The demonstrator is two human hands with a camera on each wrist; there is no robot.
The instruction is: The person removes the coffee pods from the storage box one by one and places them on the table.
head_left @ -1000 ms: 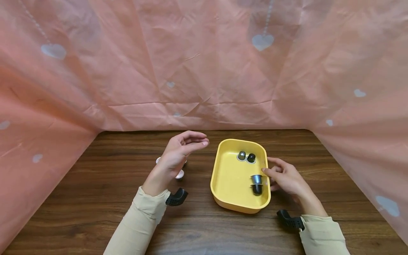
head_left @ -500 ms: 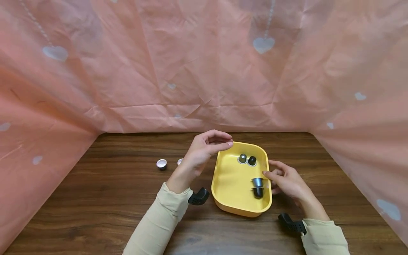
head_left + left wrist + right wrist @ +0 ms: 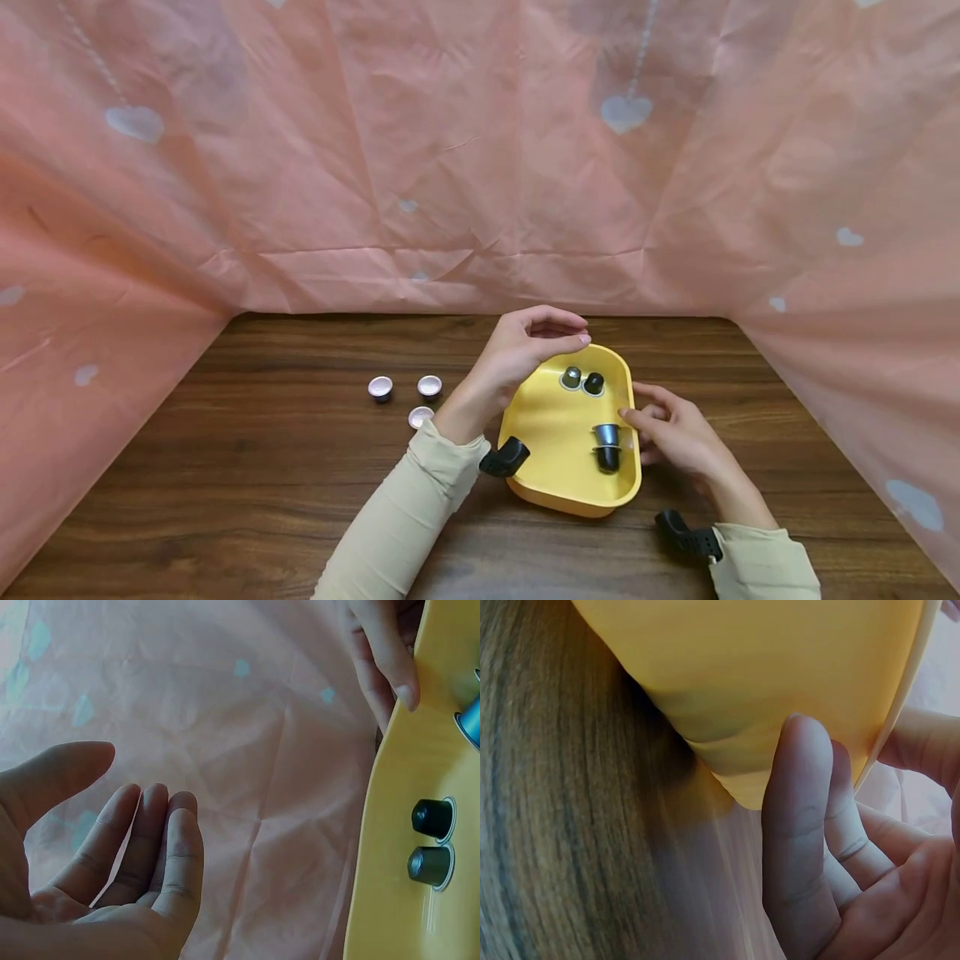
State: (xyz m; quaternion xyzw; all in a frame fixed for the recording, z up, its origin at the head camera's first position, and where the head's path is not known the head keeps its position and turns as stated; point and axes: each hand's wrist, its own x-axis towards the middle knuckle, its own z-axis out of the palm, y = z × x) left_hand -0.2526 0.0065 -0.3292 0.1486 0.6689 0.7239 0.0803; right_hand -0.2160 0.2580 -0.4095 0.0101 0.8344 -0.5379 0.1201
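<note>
My left hand (image 3: 519,360) is raised over the far left part of the yellow tray (image 3: 551,458). Its thumb and fingers (image 3: 176,862) are apart in the left wrist view, with nothing between them. At the tray's right side my right hand (image 3: 681,432) grips the wall, thumb over the rim and fingers (image 3: 799,817) against the outside. Inside the tray, a dark green coffee capsule (image 3: 572,377) and a black one (image 3: 594,383) stand at the far end. Nearer, a blue capsule (image 3: 606,434) and another black capsule (image 3: 608,460) lie end to end by the right wall.
Left of the tray, three more capsules rest on the wooden table (image 3: 225,467) with pale lids up: one capsule (image 3: 380,388) farthest left, a second capsule (image 3: 429,387) and a third capsule (image 3: 420,417) near my left sleeve. A pink heart-patterned sheet (image 3: 480,167) surrounds the table.
My left hand has moved right from above the table capsules to over the tray, uncovering those capsules. My right hand has kept its grip on the tray.
</note>
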